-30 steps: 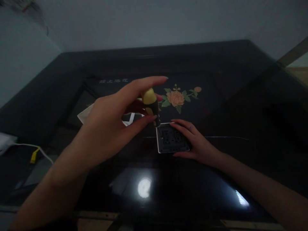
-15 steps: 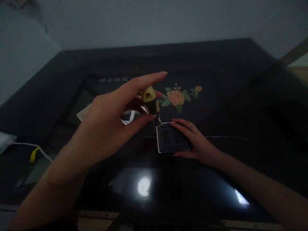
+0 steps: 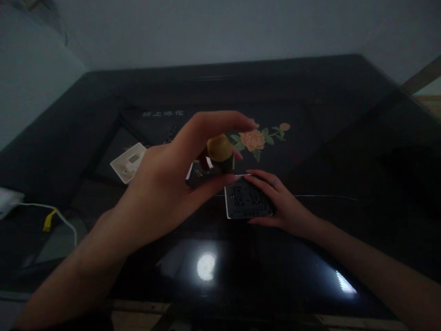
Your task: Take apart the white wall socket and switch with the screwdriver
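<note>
My left hand (image 3: 175, 170) is closed around the yellow and black handle of a screwdriver (image 3: 220, 149). Its index finger stretches out past the handle's end. The screwdriver's shaft is hidden behind the handle and thumb. Just below and to the right lies a wall socket panel (image 3: 246, 207), back side up, with a dark inner face and a white edge. My right hand (image 3: 275, 200), with a ring on one finger, grips the panel's right side between thumb and fingers.
A white plastic cover piece (image 3: 129, 163) lies behind my left wrist. Small screws (image 3: 198, 173) rest beyond the left thumb. At the far left a white cable (image 3: 65, 216) with a yellow tag (image 3: 49, 220) runs over the glossy black table (image 3: 275, 271).
My left hand has moved slightly right with the screwdriver, whose handle end now points more toward me. More of the white cover shows. My right hand and the panel have stayed put.
</note>
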Available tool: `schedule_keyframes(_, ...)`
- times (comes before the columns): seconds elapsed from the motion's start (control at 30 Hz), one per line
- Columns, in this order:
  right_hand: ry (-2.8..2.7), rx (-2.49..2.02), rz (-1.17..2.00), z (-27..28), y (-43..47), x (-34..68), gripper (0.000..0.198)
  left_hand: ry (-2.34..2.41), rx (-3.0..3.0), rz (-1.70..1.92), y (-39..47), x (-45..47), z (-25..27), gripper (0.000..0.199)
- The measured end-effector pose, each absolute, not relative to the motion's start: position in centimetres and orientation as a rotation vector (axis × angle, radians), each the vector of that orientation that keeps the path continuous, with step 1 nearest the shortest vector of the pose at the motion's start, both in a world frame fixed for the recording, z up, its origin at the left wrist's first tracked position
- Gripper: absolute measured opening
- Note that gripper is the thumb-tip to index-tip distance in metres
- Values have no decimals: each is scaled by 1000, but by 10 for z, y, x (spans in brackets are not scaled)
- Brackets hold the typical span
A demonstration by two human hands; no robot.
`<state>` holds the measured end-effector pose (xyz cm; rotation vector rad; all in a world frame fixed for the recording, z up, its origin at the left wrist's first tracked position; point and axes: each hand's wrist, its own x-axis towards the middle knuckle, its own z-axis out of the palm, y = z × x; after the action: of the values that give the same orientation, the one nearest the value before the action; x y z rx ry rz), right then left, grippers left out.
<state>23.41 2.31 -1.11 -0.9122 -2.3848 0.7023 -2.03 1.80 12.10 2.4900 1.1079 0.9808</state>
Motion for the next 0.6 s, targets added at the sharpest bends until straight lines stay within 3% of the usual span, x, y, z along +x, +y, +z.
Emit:
schedule_keyframes(0.1, -2384, -915, 700, -11, 23, 234, 91, 1107, 2595, 1035, 18, -17, 119, 40)
schedule_keyframes(0.33, -2387, -904, 688, -9, 23, 234, 91, 1021, 2370, 869, 16, -25, 128, 64)
schedule_keyframes(0.6, -2384, -906, 696, -11, 23, 233, 90, 1070, 2527, 959, 21, -23, 124, 55)
